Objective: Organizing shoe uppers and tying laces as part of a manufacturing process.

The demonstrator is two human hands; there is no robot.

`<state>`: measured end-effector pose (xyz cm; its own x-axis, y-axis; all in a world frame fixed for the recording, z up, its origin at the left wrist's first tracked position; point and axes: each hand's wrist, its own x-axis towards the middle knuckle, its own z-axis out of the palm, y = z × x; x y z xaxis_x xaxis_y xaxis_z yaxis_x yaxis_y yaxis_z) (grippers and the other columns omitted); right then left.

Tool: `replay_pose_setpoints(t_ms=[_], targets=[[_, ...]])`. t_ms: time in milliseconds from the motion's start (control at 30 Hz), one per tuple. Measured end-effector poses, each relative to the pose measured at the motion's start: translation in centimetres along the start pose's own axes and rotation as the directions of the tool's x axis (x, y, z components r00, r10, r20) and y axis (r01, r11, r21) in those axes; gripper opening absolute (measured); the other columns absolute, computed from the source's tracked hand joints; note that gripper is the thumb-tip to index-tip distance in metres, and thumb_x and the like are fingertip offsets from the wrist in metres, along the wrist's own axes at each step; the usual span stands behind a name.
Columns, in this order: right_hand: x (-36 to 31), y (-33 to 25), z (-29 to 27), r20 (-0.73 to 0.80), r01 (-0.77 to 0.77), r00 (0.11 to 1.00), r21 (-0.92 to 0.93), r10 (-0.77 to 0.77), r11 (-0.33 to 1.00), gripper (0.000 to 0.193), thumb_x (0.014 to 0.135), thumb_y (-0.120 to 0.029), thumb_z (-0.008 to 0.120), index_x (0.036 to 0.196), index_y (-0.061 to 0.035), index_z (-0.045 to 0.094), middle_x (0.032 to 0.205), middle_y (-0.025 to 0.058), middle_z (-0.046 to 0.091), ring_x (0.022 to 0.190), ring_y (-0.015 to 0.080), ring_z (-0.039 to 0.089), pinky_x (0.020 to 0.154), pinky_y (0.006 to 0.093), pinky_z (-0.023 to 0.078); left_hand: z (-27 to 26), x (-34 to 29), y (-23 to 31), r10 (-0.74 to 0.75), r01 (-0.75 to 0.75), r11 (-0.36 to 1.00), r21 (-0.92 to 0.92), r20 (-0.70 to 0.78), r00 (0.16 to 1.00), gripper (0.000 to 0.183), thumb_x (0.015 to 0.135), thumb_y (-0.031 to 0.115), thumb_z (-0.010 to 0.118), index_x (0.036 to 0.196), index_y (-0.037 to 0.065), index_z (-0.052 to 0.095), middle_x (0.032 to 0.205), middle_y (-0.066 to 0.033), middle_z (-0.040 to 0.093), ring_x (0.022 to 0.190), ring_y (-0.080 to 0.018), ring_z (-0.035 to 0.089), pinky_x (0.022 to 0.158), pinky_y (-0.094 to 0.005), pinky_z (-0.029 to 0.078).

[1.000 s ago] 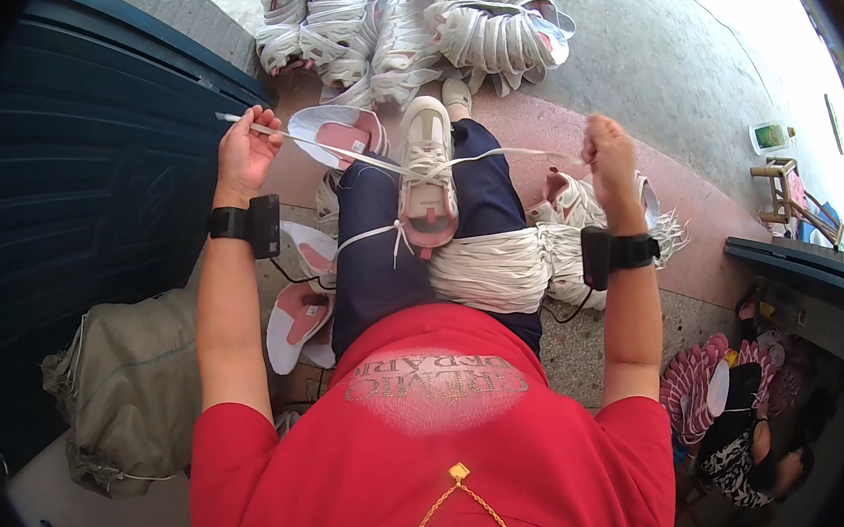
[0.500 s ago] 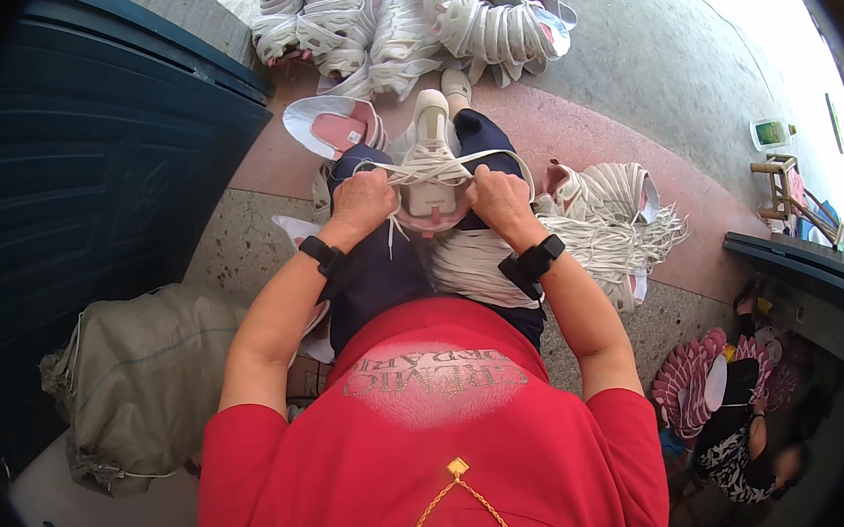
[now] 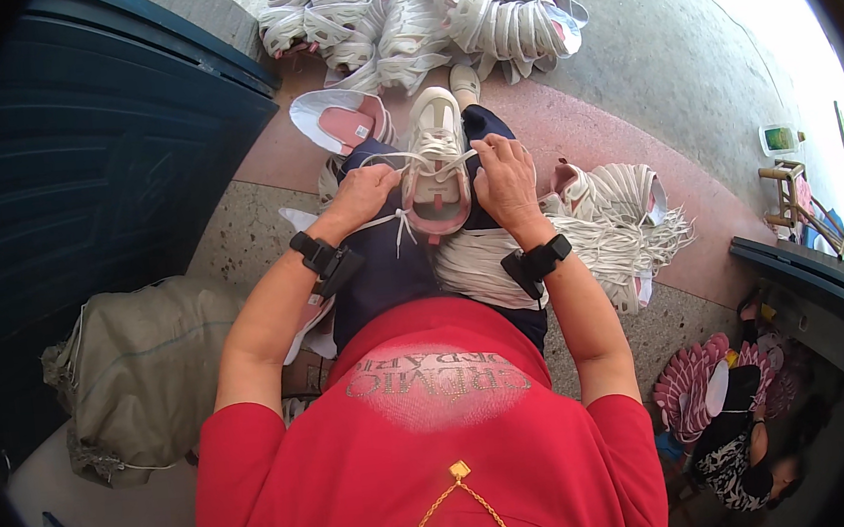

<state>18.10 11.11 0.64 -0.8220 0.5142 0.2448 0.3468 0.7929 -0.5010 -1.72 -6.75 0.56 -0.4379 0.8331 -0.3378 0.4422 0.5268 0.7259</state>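
A white and beige sneaker upper (image 3: 440, 180) with a pink collar rests between my knees, its toe pointing away from me. White shoelaces (image 3: 433, 162) run through its eyelets and cross over the tongue. On the left side of the upper, my left hand (image 3: 366, 194) is closed with its fingertips pinched on a lace. Across from it, my right hand (image 3: 507, 176) pinches the other lace between thumb and fingers. One knotted lace end (image 3: 401, 223) hangs by the left edge of the collar. Wrist straps with black devices sit on both forearms.
A bundle of white laces (image 3: 591, 241) lies over my right thigh, beside stacked white uppers (image 3: 612, 192). More uppers (image 3: 412, 33) are piled ahead, and others (image 3: 334, 121) lie left of my knees. A sack (image 3: 151, 373) stands left. Another person (image 3: 735, 457) sits at lower right near pink pieces (image 3: 692, 385).
The wide spread of laces over the upper has drawn in to a smaller crossing. My right hand has turned and its fingers reach higher; the upper's toe and eyelets show more.
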Motion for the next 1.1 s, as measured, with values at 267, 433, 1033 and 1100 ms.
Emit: replay_pose_setpoints(t_ms=[267,433,1033,1100], targets=[[2.9,1.8,-4.5,0.458,-0.28,0.879,0.266,0.135,0.922,0.022,0.09,-0.018,0.067,0.106,-0.004,0.073,0.07,0.0052,0.064,0.072,0.0222,0.067,0.073,0.0386,0.051,0.5,0.2,-0.3,0.102,-0.055,0.953,0.298,-0.144,0.984,0.024,0.093,0.02,0.058,0.101,0.005,0.074,0.097,-0.0193,0.072,0.091,-0.0371,0.069,0.079,-0.0457,0.054],[2.0,6.5,-12.9,0.346,-0.493,0.813,0.838,0.468,0.236,0.029,0.101,-0.022,0.064,0.116,0.0022,0.066,0.07,-0.0045,0.053,0.06,0.0058,0.051,0.069,0.0286,0.054,0.9,0.7,-0.1,0.112,-0.08,0.959,0.273,-0.105,0.988,0.024,0.093,0.021,0.055,0.096,0.005,0.072,0.094,-0.0187,0.071,0.089,-0.0381,0.068,0.078,-0.0485,0.053],[-2.2,1.1,-3.3,0.14,0.056,0.988,0.051,-0.063,0.997,0.012,0.085,-0.009,0.064,0.092,-0.0079,0.073,0.09,0.012,0.067,0.093,0.0307,0.06,0.084,0.042,0.045,2.2,0.1,4.7,0.388,-0.121,0.688,0.715,-0.222,0.894,0.029,0.076,0.039,0.077,0.079,0.011,0.071,0.091,-0.0036,0.065,0.101,-0.0244,0.052,0.082,-0.0436,0.036],[-3.0,1.3,-0.8,0.239,-0.009,0.971,0.033,0.0,0.999,0.013,0.086,-0.01,0.059,0.083,-0.009,0.072,0.087,0.0109,0.068,0.089,0.0302,0.061,0.079,0.0434,0.043,2.9,-0.4,4.4,0.385,-0.145,0.673,0.725,-0.176,0.906,0.028,0.078,0.038,0.076,0.08,0.011,0.071,0.088,-0.0033,0.064,0.099,-0.024,0.053,0.08,-0.0431,0.036]])
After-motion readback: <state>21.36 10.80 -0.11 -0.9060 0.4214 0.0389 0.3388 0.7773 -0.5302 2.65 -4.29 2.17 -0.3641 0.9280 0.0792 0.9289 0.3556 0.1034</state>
